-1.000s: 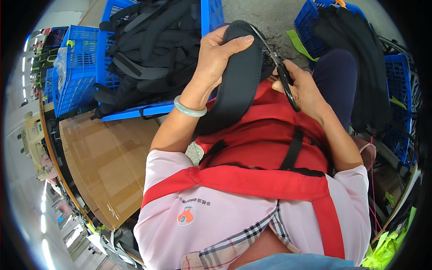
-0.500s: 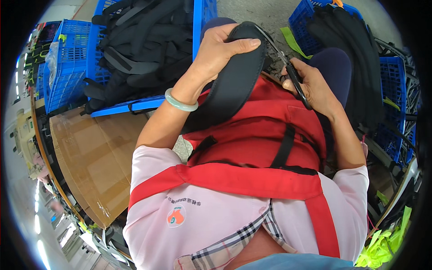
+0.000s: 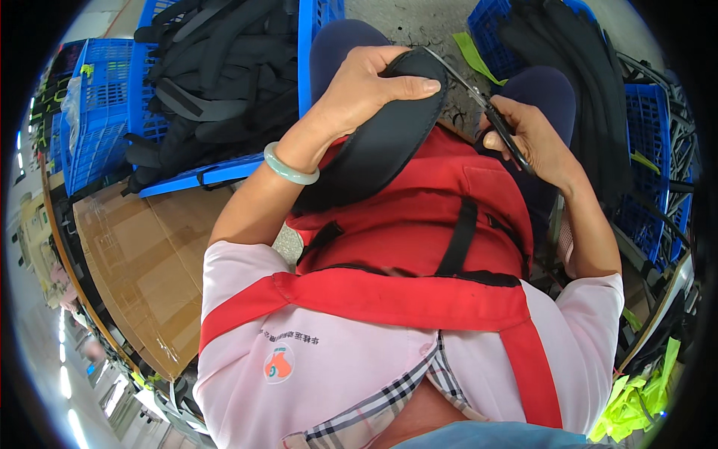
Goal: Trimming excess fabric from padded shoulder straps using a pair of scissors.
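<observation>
A black padded strap (image 3: 389, 142) with a rounded end and stitched edge is pinched in my left hand (image 3: 363, 86), the thumb lying on its near face. The strap hangs down past my wrist over the red apron (image 3: 419, 217). My right hand (image 3: 537, 138) is wrapped round the black handles of a pair of scissors (image 3: 507, 135). The scissors' blades point up and left, their tip beside the rounded end of the strap. Whether the blades touch the strap's edge, I cannot tell.
At the upper left, a blue crate (image 3: 305, 52) holds many black straps. More black strips (image 3: 565, 67) hang over a blue crate at the right. A cardboard box (image 3: 142, 269) stands by my left elbow. Bright yellow-green strips (image 3: 636, 404) lie at the lower right.
My right hand and the scissors have shifted slightly right and down, away from the strap's edge. My left hand keeps its hold on the strap. The whole view has shifted a little.
</observation>
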The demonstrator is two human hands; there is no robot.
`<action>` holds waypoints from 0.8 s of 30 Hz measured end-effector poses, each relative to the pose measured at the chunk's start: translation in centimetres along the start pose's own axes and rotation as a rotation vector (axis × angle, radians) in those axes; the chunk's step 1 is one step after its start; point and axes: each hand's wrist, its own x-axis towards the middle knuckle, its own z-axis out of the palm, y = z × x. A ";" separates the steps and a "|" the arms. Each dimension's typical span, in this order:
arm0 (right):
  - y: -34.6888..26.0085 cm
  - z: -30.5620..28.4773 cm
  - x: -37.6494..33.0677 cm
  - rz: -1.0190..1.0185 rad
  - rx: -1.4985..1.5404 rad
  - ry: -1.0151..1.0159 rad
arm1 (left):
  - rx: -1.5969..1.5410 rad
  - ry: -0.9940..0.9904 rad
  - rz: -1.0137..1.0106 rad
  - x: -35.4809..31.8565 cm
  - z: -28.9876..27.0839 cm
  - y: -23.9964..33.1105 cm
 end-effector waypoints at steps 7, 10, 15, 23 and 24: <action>0.0 -1.5 -1.3 -0.109 -0.108 -0.043 | 0.011 -0.075 0.003 0.3 0.6 0.0; -0.7 -1.2 -1.3 -0.083 -0.163 -0.058 | -0.015 -0.076 0.018 0.3 0.8 -0.1; -0.9 -1.3 -1.5 0.130 0.121 -0.145 | -0.008 -0.072 -0.016 0.3 0.8 -0.4; -0.9 -2.5 -1.9 -0.045 -0.218 -0.053 | -0.014 -0.117 -0.026 0.3 1.1 -0.5; -0.5 -3.0 -1.9 -0.040 -0.237 -0.048 | -0.009 -0.140 -0.025 0.3 1.1 -0.6</action>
